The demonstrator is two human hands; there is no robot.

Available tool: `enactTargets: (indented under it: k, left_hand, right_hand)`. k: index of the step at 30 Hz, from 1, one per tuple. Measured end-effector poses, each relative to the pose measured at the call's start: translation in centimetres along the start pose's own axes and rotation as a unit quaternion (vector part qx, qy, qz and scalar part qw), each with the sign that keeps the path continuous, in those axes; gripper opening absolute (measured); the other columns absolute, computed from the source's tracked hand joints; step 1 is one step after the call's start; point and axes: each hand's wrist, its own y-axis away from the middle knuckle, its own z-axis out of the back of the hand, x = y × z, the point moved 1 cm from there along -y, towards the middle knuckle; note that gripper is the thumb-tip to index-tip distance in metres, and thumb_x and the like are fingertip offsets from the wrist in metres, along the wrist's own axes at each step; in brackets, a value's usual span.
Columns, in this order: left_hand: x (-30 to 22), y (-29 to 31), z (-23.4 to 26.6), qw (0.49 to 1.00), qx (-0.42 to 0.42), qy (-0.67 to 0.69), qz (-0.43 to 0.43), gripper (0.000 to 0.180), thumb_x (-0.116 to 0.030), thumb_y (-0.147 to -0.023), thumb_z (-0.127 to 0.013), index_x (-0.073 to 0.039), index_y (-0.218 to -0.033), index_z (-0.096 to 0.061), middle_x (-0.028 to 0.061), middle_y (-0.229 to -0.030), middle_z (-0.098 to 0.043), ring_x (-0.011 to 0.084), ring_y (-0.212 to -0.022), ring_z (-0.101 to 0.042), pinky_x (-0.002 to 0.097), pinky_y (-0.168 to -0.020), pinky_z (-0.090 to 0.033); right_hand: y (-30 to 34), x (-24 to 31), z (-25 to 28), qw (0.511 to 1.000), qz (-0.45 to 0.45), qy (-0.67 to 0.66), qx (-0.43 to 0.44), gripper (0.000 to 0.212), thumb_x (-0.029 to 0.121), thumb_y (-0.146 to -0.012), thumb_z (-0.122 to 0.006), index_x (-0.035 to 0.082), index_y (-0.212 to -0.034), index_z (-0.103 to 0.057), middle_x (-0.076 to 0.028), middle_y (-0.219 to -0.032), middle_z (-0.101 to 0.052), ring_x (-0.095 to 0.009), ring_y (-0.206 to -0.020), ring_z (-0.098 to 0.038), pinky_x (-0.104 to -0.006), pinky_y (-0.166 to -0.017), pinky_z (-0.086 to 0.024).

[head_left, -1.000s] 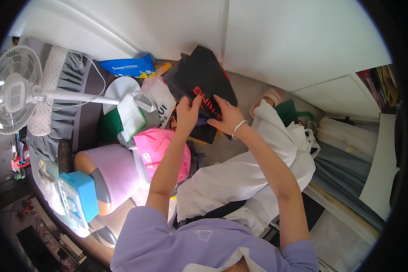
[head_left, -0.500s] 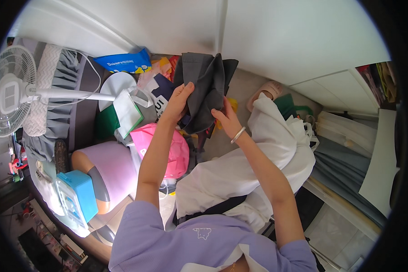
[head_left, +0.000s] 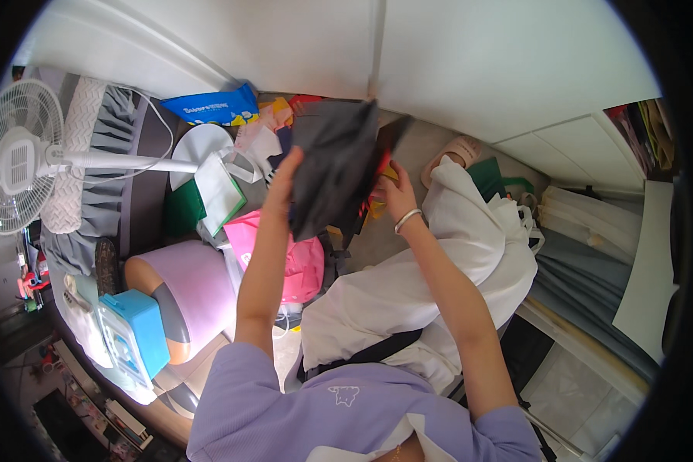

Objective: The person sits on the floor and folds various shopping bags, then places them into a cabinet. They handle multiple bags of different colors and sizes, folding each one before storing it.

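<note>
Between my hands is a dark grey, flat-sided bag (head_left: 329, 169), blurred by motion and held up over a pile on the floor. My left hand (head_left: 282, 185) grips its left edge, with the fingers mostly hidden behind it. On the other side my right hand (head_left: 400, 196) is closed at the bag's right edge, beside bits of red and yellow. A pink bag (head_left: 303, 269) lies below the dark one. Left of it stand a white and green paper bag (head_left: 221, 192) and a blue bag with yellow trim (head_left: 215, 106).
A white standing fan (head_left: 23, 158) reaches in from the left. Nearby are a lilac-topped stool (head_left: 192, 289) and a blue box with a clear front (head_left: 135, 331). White cabinet doors (head_left: 500, 69) rise ahead. My legs in white trousers (head_left: 408, 292) fill the middle right; a green bag (head_left: 485, 181) lies beyond.
The dark grey bag has swung flatter and slightly left and down, its broad face now showing. My left hand moved left; my right hand shifted slightly right, and red shows at the bag's edge.
</note>
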Motion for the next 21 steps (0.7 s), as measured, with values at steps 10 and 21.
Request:
enactTargets:
  k: [10,21]
  left_hand:
    - [-4.0,2.4,3.8,0.979,0.036,0.198,-0.027,0.041,-0.031,-0.079,-0.041,-0.002,-0.109,-0.040,0.0113,-0.104,-0.048,0.0217,-0.093,-0.047,0.0312,-0.080,-0.038]
    - [-6.9,4.4,1.5,0.929,0.162,-0.332,-0.007,0.023,-0.015,-0.076,-0.047,0.000,-0.094,-0.049,0.0023,-0.085,-0.053,0.0062,-0.076,-0.047,0.0190,-0.066,-0.037]
  right_hand:
    - [0.8,2.1,0.2,0.993,0.076,0.090,0.014,0.043,0.024,-0.074,-0.052,0.001,-0.109,-0.040,-0.012,-0.105,-0.046,-0.016,-0.096,-0.044,-0.0237,-0.081,-0.033]
    - [2.6,4.3,-2.3,0.980,0.038,0.093,0.171,0.033,0.007,-0.067,-0.057,0.001,-0.098,-0.047,-0.003,-0.092,-0.051,-0.010,-0.085,-0.045,-0.0210,-0.074,-0.036]
